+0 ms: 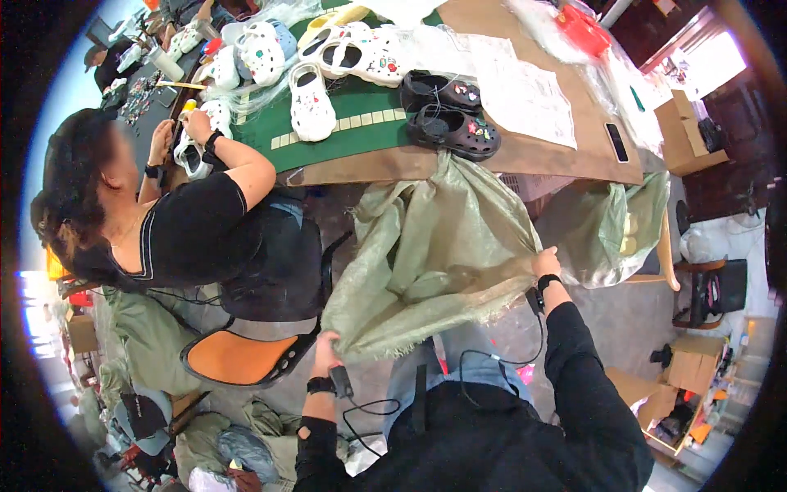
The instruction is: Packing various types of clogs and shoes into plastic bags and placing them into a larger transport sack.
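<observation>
A large green woven sack (434, 254) is spread between my hands in front of the table. My left hand (327, 353) is closed on its frayed near edge at the lower left corner. Higher up, my right hand (548, 262) grips the edge on the right side. The sack's far end rises to the table edge, just below a pair of black clogs (452, 135) with coloured charms. Whether it is fixed there I cannot tell. Folds hide the inside of the sack.
White clogs (311, 102), paper sheets (525, 98) and a phone (616, 143) lie on the brown table (586, 164). At left a person (180, 230) works on a white clog. An orange-seated chair (238, 357), another sack (623, 234) and cardboard boxes (697, 361) stand around.
</observation>
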`<state>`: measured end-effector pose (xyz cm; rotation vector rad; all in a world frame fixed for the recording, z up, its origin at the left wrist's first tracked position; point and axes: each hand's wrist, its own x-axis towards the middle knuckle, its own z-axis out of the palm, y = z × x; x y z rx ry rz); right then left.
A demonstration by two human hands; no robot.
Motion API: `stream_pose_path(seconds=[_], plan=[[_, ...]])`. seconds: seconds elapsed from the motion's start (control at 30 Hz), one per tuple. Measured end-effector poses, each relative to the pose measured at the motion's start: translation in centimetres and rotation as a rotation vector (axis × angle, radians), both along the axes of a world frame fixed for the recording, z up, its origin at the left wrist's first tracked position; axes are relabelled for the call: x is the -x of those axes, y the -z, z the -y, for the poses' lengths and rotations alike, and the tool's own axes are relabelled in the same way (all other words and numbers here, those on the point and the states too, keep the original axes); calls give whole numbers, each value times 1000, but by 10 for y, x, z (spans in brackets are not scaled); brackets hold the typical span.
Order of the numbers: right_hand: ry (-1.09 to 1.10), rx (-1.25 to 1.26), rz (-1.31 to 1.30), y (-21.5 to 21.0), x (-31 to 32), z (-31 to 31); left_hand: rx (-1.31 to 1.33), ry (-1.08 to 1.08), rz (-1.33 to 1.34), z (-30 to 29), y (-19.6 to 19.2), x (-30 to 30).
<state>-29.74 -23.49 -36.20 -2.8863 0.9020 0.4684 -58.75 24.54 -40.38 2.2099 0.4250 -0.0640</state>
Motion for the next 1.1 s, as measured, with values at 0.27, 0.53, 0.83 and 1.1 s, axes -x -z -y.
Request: stream_pose_path(seconds=[0.27, 0.53, 0.83, 1.1], plan=[[-1421, 73, 242, -19, 3, -227, 951, -799, -248, 45, -135, 13], [-1495, -507, -1271, 155, 2, -372, 943, -910, 184, 73, -253, 6], [-1621, -490, -1110, 238, 10, -290, 1165, -1212, 906, 11, -263, -30], [-1576, -358, -860, 272, -82, -236, 416, -1588, 266, -3, -216, -104]])
